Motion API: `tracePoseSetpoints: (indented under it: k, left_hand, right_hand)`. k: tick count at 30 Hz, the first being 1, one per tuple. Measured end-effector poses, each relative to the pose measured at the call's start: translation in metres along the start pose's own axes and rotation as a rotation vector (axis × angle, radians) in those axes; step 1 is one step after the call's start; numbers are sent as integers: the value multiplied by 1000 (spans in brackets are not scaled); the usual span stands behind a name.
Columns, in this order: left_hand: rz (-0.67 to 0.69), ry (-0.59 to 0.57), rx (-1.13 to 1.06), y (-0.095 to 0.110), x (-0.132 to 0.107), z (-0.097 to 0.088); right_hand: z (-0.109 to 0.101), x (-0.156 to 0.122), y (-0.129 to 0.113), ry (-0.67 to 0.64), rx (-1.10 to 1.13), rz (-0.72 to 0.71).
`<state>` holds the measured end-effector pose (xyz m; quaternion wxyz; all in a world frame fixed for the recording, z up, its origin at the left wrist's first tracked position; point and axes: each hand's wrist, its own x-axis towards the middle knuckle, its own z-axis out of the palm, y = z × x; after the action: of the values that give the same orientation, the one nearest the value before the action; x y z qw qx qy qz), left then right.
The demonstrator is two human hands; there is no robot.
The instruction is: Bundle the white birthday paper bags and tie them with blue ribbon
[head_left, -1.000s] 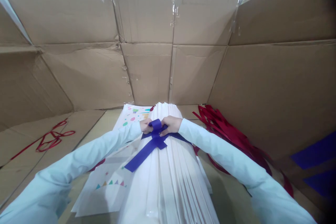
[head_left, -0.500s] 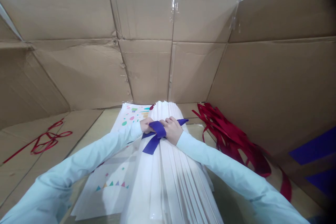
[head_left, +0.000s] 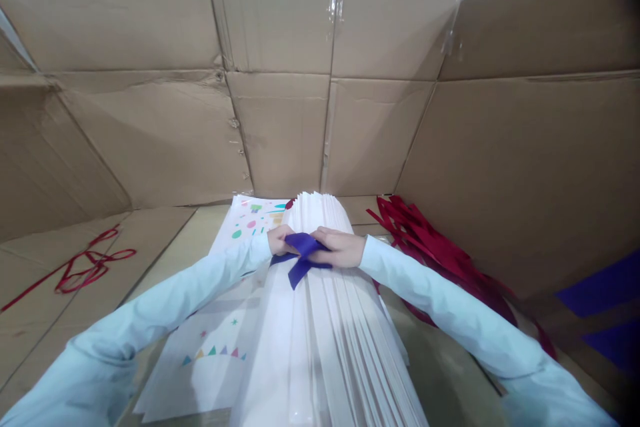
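Pale blue sleeves [head_left: 125,327] reach in from both sides over the white paper stack [head_left: 320,347], which lies lengthwise on a cardboard floor [head_left: 170,247], its near end running out of view. A printed sheet [head_left: 205,360] with coloured triangles sticks out from under the stack on the left.

The purple ribbon [head_left: 303,245] already crosses the top of the stack and runs down its left side, with one short tail [head_left: 299,274] lying toward the person. No finished bow shows. The left hand [head_left: 281,240] has its fingers curled closed on the ribbon at the crossing, and the right hand [head_left: 340,247] lies with its fingers nearly closed over the same spot, pinching it against the paper.

Compared with half a second ago, the right hand sits further right, the tail is shorter and the end beyond the hand has gone from view.

Farther off, red ribbons [head_left: 430,247] lie heaped on the right, a loose red ribbon [head_left: 90,267] lies on the left, and cardboard walls [head_left: 280,133] rise behind
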<state>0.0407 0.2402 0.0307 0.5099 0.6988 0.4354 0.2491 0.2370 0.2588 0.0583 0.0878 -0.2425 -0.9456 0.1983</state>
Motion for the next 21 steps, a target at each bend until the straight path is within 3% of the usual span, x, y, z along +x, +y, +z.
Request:
tracePoseSetpoints:
  k: [5, 10, 15, 18, 21]
  left_hand:
    - [53, 26, 63, -2, 3, -1]
    - [111, 62, 102, -3, 3, -2]
    - [80, 81, 134, -1, 1, -1]
    - [88, 74, 118, -1, 1, 0]
    - [94, 75, 102, -3, 4, -1]
  right_hand:
    - [-15, 6, 4, -9, 176, 411]
    - [-19, 12, 10, -78, 255, 493]
    - [-16, 15, 6, -188, 427, 627]
    - [-14, 19, 7, -73, 471, 647]
    - [-13, 17, 9, 185, 422, 712]
